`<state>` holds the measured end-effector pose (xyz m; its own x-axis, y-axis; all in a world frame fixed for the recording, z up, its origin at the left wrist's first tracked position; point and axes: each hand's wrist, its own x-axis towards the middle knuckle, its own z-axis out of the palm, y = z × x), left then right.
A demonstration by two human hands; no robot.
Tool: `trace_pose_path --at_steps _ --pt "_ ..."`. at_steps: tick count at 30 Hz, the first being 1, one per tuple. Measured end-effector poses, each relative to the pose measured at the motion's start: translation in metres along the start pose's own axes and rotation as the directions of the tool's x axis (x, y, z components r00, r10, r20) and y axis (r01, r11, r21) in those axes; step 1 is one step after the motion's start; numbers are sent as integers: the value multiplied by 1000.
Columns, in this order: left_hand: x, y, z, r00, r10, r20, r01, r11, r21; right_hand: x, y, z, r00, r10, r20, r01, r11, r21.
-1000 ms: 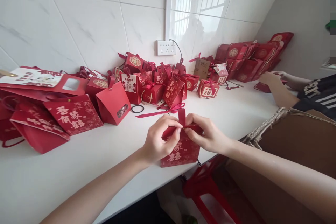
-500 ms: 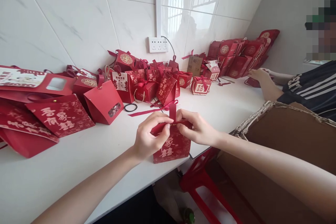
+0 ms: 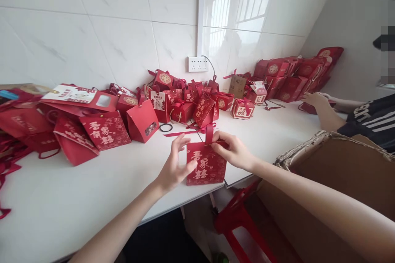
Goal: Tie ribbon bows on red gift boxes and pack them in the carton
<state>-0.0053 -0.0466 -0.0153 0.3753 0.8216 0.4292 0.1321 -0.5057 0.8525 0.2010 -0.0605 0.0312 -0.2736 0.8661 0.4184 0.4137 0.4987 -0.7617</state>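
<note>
A red gift box (image 3: 206,169) with pale printed characters and a ribbon loop (image 3: 209,134) on top stands upright at the table's front edge. My right hand (image 3: 232,150) pinches its top edge beside the loop, thumb in front and fingers behind. At the box's left side is my left hand (image 3: 176,166), its fingers spread and curved, the thumb in front of the printed face. Whether that thumb touches the box I cannot tell. Just behind the box lie a dark red ribbon (image 3: 182,133) and a black ring (image 3: 166,127).
Several finished-looking red boxes (image 3: 143,121) crowd the white table (image 3: 138,181) along the tiled wall. Stacked red boxes (image 3: 288,76) stand far right, near a co-worker's hands (image 3: 317,102). A large cardboard carton (image 3: 333,176) and a red stool (image 3: 243,230) are at lower right.
My left hand has let go of the box's top edge and opened to the left. My right hand still holds the top. The view has turned left, showing more boxes there.
</note>
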Motion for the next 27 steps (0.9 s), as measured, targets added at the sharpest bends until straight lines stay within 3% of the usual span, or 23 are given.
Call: trace_pose_path --at_steps 3,7,9,12,14,16,20,23,25,27 --pt "-32 -2 6 979 -194 -63 192 980 -47 1 2 -4 993 97 -73 -74 960 270" --pt "-56 13 22 951 -238 -196 198 959 -204 4 7 -6 971 234 -39 -153 745 650" --pt "-60 23 28 920 -148 -364 111 987 -121 5 8 -5 970 242 -11 -165 693 702" --pt "-62 37 27 843 162 -513 -95 983 154 5 5 -1 975 221 16 -164 671 723" --pt "-63 46 23 797 367 -480 -247 923 296 5 -1 1 974 220 49 -186 658 730" --pt "-64 53 18 769 479 -423 -339 867 365 4 -6 3 972 224 69 -200 642 740" --pt "-68 61 16 763 515 -390 -371 844 388 4 -10 3 966 245 87 -227 632 741" --pt "-67 63 17 778 398 -485 -297 915 275 3 -7 2 964 255 74 -231 664 712" --pt "-63 64 15 796 161 -583 -164 985 48 2 -6 2 966 250 67 -225 685 693" --pt "-56 65 11 805 -185 -564 16 957 -290 0 -8 2 965 251 75 -233 695 680"
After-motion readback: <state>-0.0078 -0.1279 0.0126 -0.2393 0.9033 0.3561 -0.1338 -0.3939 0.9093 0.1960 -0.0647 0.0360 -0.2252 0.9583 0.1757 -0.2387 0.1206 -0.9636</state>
